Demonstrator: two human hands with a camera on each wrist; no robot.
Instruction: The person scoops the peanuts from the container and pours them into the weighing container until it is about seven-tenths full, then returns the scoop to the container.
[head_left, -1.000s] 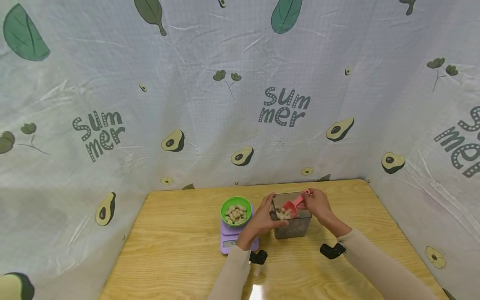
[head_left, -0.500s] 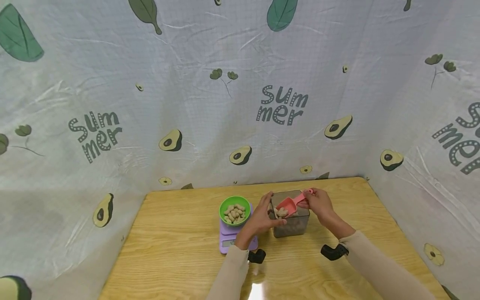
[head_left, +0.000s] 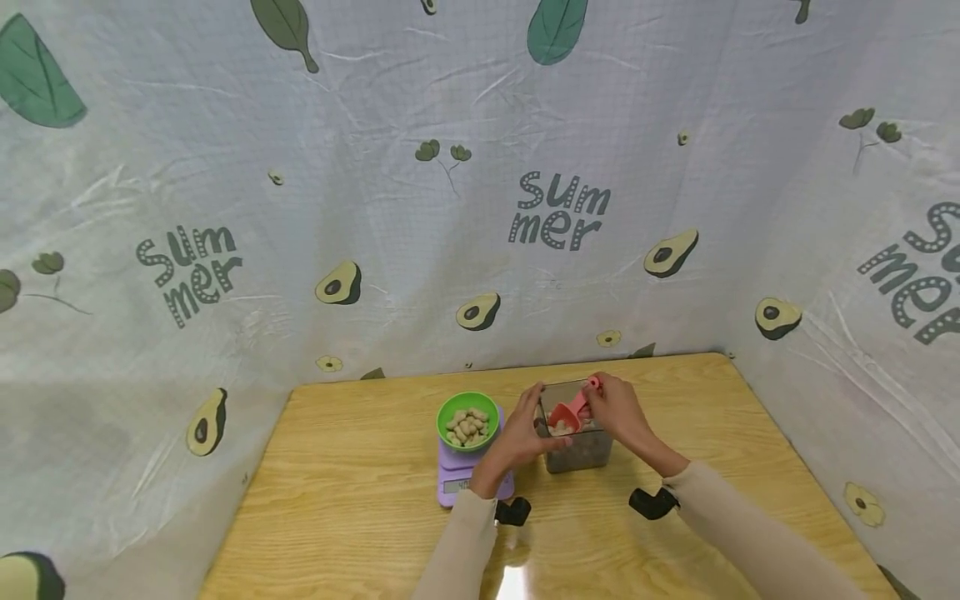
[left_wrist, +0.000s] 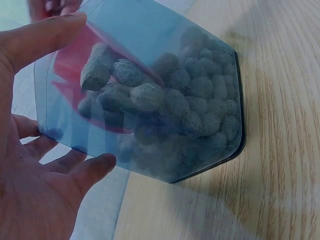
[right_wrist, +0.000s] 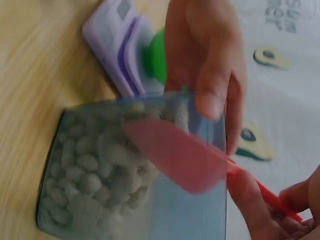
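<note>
A smoky see-through container (head_left: 581, 454) stands on the wooden table, partly filled with unshelled peanuts (left_wrist: 202, 95). My left hand (head_left: 517, 440) grips its left end, the thumb along the near rim and the fingers spread on the side. Inside the container, a red-pink scoop (head_left: 564, 416) dips down into the peanuts, handle up to the right. My right hand (head_left: 615, 410) holds that handle over the right part of the opening. Through the wall, in the left wrist view, several peanuts lie against the scoop's bowl. The right wrist view is somewhat blurred.
Left of the container, a green bowl (head_left: 442, 412) of peanuts (head_left: 467, 428) sits on a purple kitchen scale (head_left: 453, 461). My left forearm partly covers the scale's display. A printed cloth (head_left: 405, 250) hangs behind the wooden table (head_left: 352, 467).
My right hand first tilts the scoop flatter and a little right, then moves left and lower, pushing it into the peanuts. My left hand keeps its hold on the container.
</note>
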